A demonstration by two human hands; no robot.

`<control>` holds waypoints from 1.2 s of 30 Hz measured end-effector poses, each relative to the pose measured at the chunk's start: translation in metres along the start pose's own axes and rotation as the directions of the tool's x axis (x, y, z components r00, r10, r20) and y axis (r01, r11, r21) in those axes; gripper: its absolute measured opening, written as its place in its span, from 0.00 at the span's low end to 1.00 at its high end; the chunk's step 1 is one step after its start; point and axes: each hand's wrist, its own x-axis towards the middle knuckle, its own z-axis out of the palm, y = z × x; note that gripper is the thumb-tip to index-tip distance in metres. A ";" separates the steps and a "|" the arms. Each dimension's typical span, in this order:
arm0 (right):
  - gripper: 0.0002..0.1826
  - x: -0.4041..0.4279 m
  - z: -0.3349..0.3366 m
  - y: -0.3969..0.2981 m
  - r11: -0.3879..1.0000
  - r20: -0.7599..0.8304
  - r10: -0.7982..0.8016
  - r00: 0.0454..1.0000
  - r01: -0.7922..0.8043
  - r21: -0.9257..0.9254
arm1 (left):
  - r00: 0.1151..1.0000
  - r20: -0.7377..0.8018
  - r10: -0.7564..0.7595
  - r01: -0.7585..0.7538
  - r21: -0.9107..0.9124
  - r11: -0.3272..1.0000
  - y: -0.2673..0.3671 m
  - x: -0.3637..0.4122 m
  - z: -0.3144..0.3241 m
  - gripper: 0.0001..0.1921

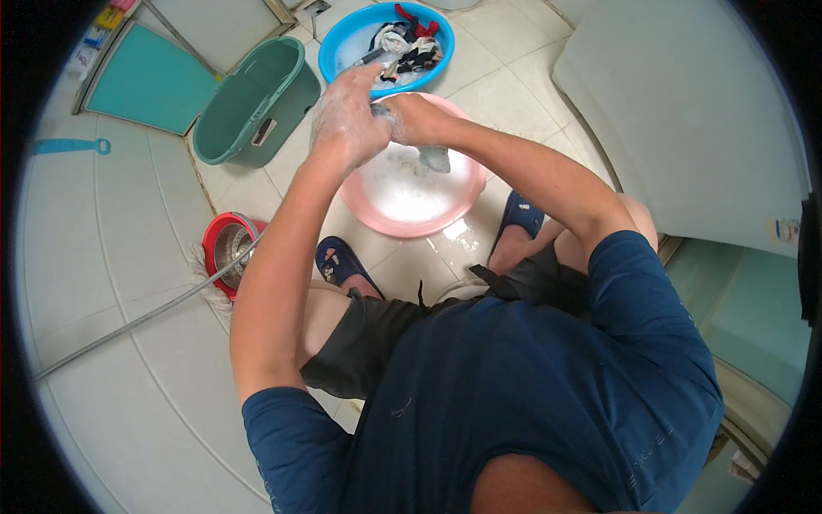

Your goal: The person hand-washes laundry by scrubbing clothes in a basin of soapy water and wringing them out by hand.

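My left hand (350, 119), coated in suds, and my right hand (416, 119) meet over the far rim of a pink basin (359, 205). Between them is a small wet grey cloth (435, 159), possibly a sock, which both hands grip; one end hangs below my right hand. Much of the cloth is hidden by my fingers. White foam (411, 193) covers the water in the pink basin. Just beyond stands a blue basin (329, 48) with sudsy water, dark, white and red laundry (411, 48), and a brush-like handle (369, 56).
A green oblong tub (247, 106) stands at the left. Nearer is a red bucket (212, 247) with a metal strainer and mop strands (215, 295); a thin grey hose or rod (154, 315) crosses it. A white appliance or cabinet (693, 128) flanks the right. Floor tiles (459, 247) look wet.
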 end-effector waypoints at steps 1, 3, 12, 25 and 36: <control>0.15 -0.001 -0.002 -0.022 0.999 0.043 0.047 0.998 -0.047 -0.013 | 0.985 0.037 0.169 -0.173 0.179 0.969 -0.006 -0.008 -0.007 0.37; 0.15 -0.004 -0.007 -0.034 0.994 0.063 0.103 0.993 -0.100 -0.040 | 0.932 0.106 0.346 -0.362 0.339 0.869 -0.001 -0.013 -0.007 0.42; 0.10 0.000 -0.017 -0.059 0.986 -0.050 -0.111 0.993 0.104 -0.129 | 0.960 0.282 -0.007 -0.106 0.384 0.917 -0.004 -0.010 -0.004 0.37; 0.17 -0.001 -0.023 -0.028 0.985 0.038 0.017 0.999 -0.011 -0.173 | 0.948 0.309 -0.077 -0.026 0.318 0.948 -0.005 0.000 -0.010 0.13; 0.27 -0.017 -0.039 0.005 0.998 -0.098 0.054 0.994 -0.055 -0.007 | 0.925 0.353 -0.141 0.095 0.145 0.985 0.002 0.020 -0.001 0.31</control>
